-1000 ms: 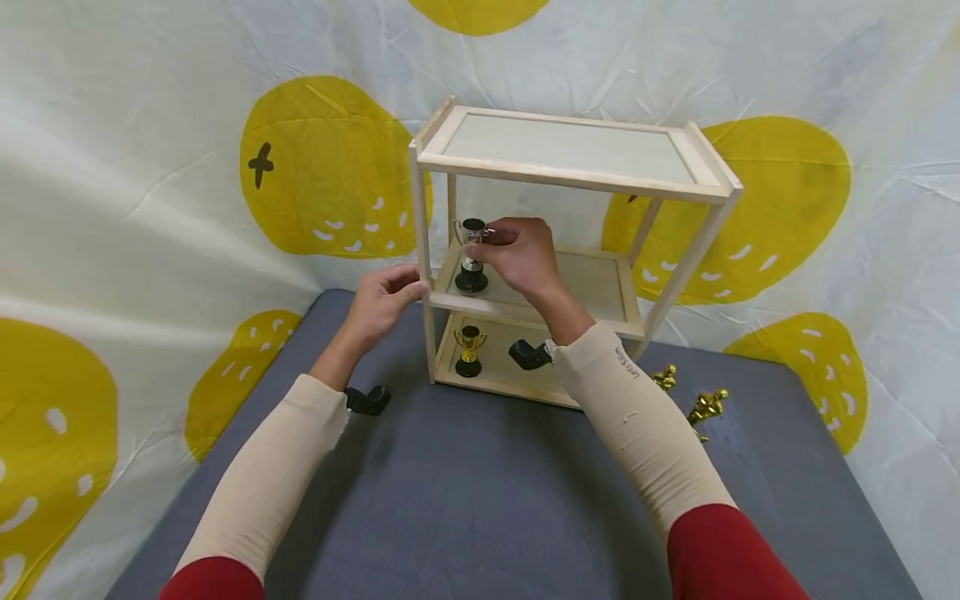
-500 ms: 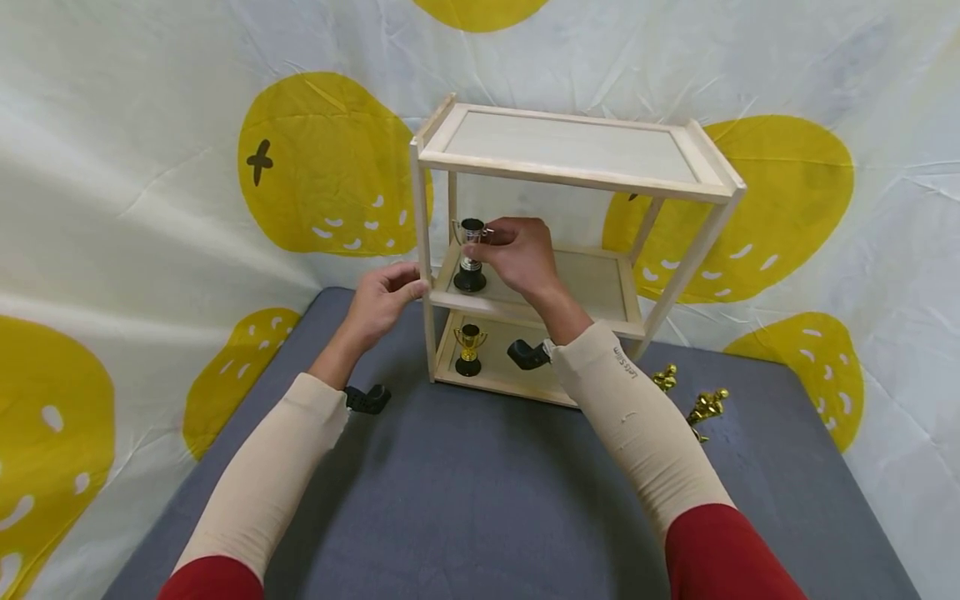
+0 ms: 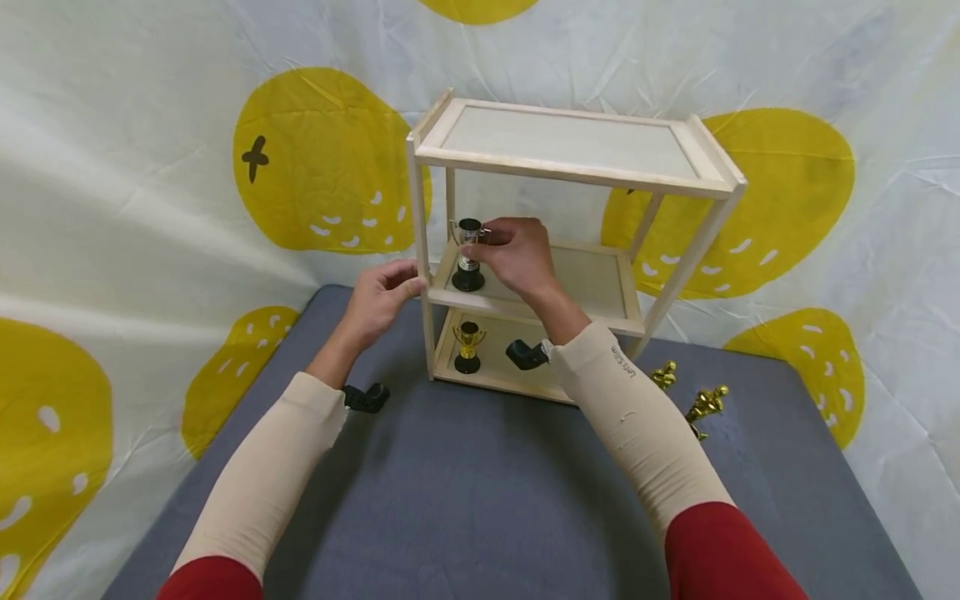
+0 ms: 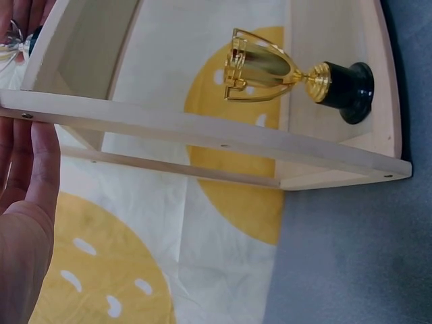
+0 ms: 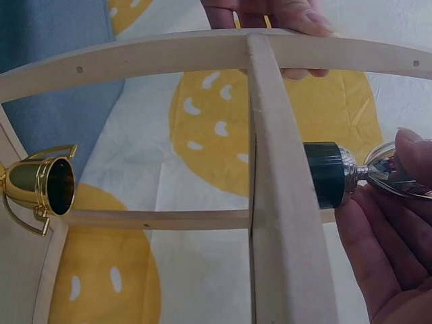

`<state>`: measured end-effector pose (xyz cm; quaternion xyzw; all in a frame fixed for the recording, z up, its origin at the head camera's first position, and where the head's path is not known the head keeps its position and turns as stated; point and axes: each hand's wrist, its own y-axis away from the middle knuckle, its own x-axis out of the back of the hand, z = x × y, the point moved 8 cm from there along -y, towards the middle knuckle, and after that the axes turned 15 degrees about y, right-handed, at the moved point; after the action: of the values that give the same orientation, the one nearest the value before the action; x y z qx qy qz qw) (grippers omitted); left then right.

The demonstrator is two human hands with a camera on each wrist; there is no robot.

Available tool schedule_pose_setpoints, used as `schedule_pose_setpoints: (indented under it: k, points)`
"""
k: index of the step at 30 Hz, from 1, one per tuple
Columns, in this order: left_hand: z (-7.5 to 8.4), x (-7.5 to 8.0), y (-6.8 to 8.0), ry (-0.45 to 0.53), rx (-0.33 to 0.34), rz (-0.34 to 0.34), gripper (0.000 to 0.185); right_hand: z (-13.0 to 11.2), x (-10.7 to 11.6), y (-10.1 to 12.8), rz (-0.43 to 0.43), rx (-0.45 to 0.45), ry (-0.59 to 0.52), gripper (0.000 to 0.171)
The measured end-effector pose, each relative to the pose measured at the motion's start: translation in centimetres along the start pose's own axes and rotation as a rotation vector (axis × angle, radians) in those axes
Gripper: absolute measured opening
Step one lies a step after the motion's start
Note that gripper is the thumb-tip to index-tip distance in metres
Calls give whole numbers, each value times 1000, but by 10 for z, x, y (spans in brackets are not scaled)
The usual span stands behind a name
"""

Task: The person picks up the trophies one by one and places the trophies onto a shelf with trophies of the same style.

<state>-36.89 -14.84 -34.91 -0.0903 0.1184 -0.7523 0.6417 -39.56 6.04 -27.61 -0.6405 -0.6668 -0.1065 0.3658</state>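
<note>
My right hand [image 3: 522, 260] pinches a small silver trophy cup [image 3: 468, 278] by its side and handle. The cup is upright on its black base, at the left end of the middle tier of a pale wooden shelf rack [image 3: 570, 171]. My left hand [image 3: 381, 302] holds the rack's left front post at middle-tier height, thumb in front and fingers around it. In the right wrist view the silver cup's base [image 5: 324, 174] sits right at the tier board. Below, on the bottom tier, stands a gold trophy cup [image 3: 468, 350] with a black base.
To the right of the rack, gold figurines [image 3: 707, 403] lie on the grey table cloth [image 3: 465, 483], partly behind my right forearm. A white curtain [image 3: 187, 167] with yellow fruit shapes hangs close behind the rack. Black wrist devices [image 3: 527, 355] project below both wrists.
Both hands keep their holds on the cup and the post. The silver cup stays at the left end of the middle tier; the whole view shifts only slightly.
</note>
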Motion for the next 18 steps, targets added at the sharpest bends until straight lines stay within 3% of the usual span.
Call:
schedule_pose_setpoints:
  k: [18]
  points:
    - [-2, 2, 0, -5, 5, 3, 35, -3, 1, 7, -78, 46, 88, 26]
